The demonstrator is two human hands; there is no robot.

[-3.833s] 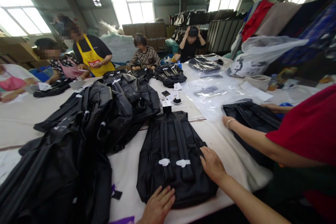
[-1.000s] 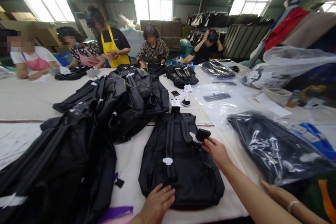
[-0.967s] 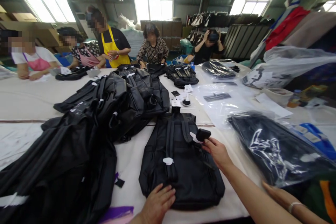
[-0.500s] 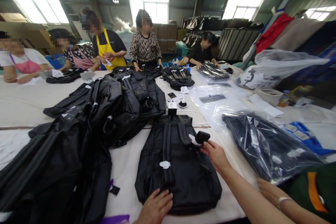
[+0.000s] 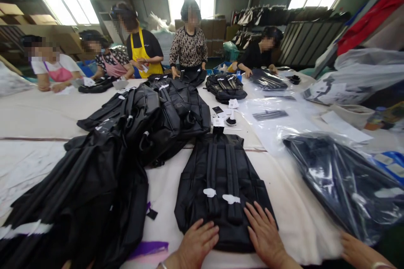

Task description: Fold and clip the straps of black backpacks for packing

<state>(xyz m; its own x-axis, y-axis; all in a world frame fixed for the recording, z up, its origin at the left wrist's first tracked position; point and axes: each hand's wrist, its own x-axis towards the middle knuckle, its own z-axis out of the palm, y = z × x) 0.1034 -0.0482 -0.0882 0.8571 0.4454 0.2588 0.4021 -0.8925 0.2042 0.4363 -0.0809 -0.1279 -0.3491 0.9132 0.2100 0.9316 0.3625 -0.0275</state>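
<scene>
A black backpack lies in front of me with its straps up. Its two shoulder straps run side by side down the middle, each with a white wrap near its lower end. My left hand rests open on the lower left corner of the backpack. My right hand lies open on its lower right part, fingers spread, just beside the right strap. A white paper tag stands out at the top of the bag.
More black backpacks are heaped to the left. A backpack in clear plastic lies to the right, near another person's hand. Several people stand or lean along the far side of the table. Plastic sheets and a bowl are at the back right.
My right hand has let go of the right strap's end and come down flat on the backpack. That strap now lies straight beside the left one. The view has turned slightly left.
</scene>
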